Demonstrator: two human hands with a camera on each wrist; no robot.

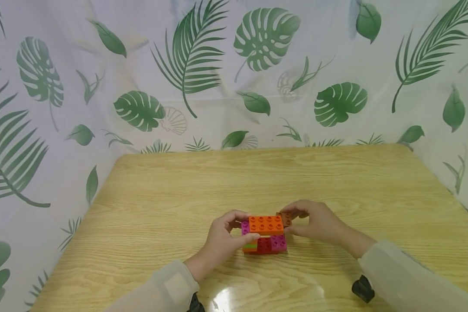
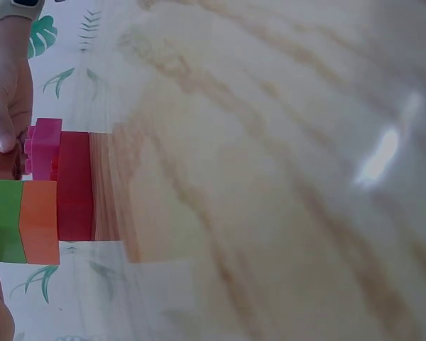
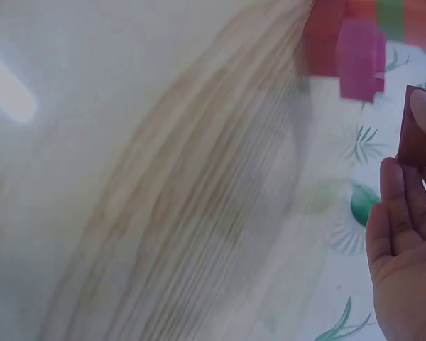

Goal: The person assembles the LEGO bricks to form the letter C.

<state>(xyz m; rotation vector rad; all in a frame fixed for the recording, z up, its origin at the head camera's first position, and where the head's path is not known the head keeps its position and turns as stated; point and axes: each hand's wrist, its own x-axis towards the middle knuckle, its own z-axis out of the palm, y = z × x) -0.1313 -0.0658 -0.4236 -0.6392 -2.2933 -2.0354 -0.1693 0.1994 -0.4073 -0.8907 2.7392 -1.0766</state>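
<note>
A small structure of toy building bricks stands on the table in front of me. Its top is an orange brick (image 1: pixel 266 225) with two rows of studs, beside a magenta brick (image 1: pixel 245 227) on the left. Lower down are a red brick (image 2: pixel 74 188), a green brick (image 2: pixel 6 220) and another magenta brick (image 1: pixel 278 243) at the right. My left hand (image 1: pixel 222 236) grips the structure's left side, thumb in front and fingers behind. Between thumb and fingers, my right hand (image 1: pixel 320 223) pinches a brown brick (image 3: pixel 415 131) close to the orange brick's right end.
The wooden table (image 1: pixel 160 186) reaches back to a white leaf-print cloth (image 1: pixel 218 86), which also hangs at both sides. A black device (image 1: pixel 362 289) sits at the right sleeve, and another black device (image 1: pixel 196 303) at the left cuff.
</note>
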